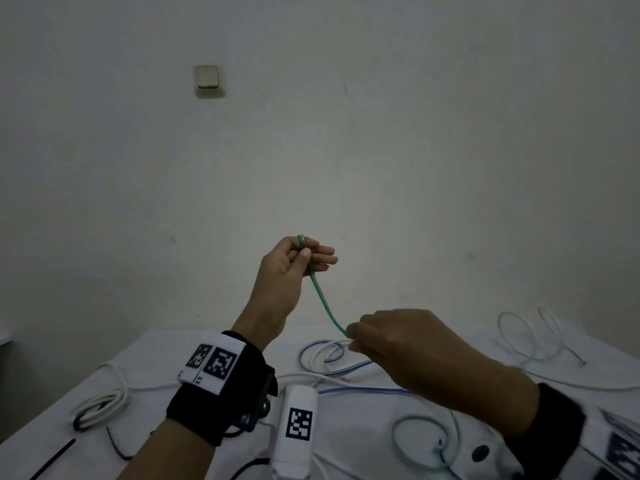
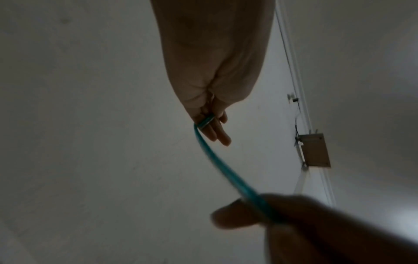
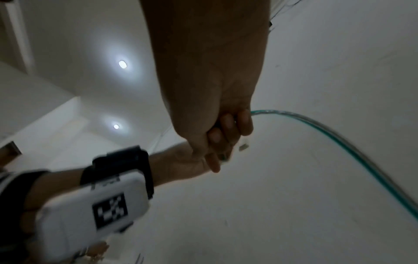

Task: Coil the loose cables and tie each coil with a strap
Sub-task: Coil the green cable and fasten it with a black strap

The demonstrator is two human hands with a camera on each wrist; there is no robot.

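A thin green cable [image 1: 323,306] runs taut between my two hands above the table. My left hand [image 1: 300,252], raised in front of the wall, has a few turns of it wound over its fingers [image 2: 211,132] and pinches them with the thumb. Lower and to the right, my right hand [image 1: 353,337] pinches the same green cable [image 2: 217,164] between thumb and fingers. In the right wrist view the green cable [image 3: 328,132] leaves my curled right hand [image 3: 226,135], and a small pale connector [image 3: 244,144] shows beside the fingers.
On the white-covered table [image 1: 173,358] lie several loose cables: a blue-and-white loop [image 1: 322,355] under my hands, a bundled white cable [image 1: 100,405] at left, a clear loop [image 1: 526,337] at right, a pale teal loop [image 1: 426,441] in front. Black straps [image 1: 52,459] lie near left.
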